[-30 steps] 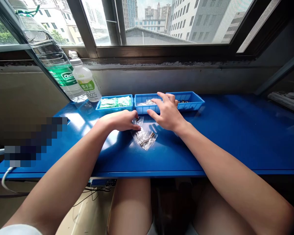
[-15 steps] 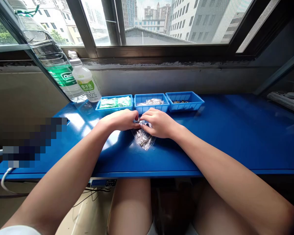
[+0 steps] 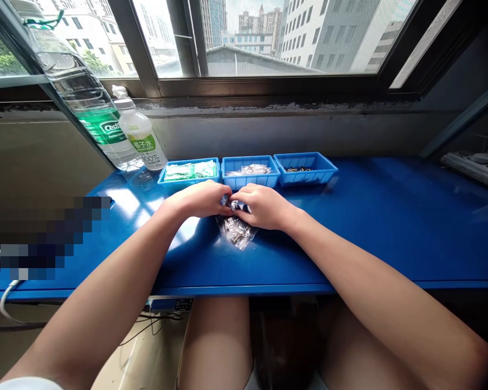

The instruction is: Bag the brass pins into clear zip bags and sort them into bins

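Observation:
A clear plastic bag [image 3: 239,233] with small shiny metal-looking pieces inside lies on the blue table [image 3: 374,233], its lower end toward me. My left hand [image 3: 206,198] pinches the bag's upper edge from the left. From the right, my right hand [image 3: 261,206] grips the same edge with thumb and fingers, close to the left fingertips. The gathered top of the bag is partly hidden between both hands. What the small pieces are exactly, I cannot make out.
Behind my hands stand three blue bins: one with green-and-white packets [image 3: 191,171], one with silvery pieces [image 3: 250,169], one with dark pieces [image 3: 299,169]. A large water bottle [image 3: 81,92] and a smaller bottle [image 3: 142,135] stand back left. A power strip [image 3: 475,168] lies far right.
The fingers have shifted slightly at the bag's top, which shows a little more between them. The bag stays in nearly the same place.

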### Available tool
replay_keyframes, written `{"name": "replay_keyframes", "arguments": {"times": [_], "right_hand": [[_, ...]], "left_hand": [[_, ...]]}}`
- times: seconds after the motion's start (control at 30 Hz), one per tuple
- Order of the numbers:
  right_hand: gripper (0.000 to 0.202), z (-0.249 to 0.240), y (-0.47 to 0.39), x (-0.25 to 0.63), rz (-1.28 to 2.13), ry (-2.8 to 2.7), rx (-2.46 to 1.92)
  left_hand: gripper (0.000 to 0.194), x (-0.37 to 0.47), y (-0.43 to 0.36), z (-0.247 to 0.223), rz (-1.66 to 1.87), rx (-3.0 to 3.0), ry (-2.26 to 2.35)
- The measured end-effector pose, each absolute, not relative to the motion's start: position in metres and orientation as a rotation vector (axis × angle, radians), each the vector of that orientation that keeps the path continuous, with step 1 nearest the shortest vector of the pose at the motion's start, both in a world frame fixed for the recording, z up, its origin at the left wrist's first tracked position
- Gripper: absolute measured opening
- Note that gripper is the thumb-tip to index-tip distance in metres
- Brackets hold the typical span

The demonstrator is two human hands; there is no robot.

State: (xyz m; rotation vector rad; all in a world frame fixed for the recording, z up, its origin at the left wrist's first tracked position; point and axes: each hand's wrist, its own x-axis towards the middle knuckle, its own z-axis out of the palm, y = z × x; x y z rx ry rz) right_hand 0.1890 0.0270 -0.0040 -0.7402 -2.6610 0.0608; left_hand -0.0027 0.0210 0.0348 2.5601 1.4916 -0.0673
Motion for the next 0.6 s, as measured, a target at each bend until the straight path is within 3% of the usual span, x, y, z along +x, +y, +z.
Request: {"name": "replay_keyframes", "arguments": {"times": [0.3, 0.6], "right_hand": [[0.033, -0.0048, 0.0265, 0.1884, 0.071, -2.578, -0.862], [0.016, -0.0085, 0.0300, 0.1891, 0.178, -2.522, -0.825]], "left_hand": [[0.033, 0.0003, 0.0184, 0.0372, 0.089, 2.654, 1.552], [0.032, 0.0013, 0.0162, 0.0376, 0.126, 2.545, 1.533]]}}
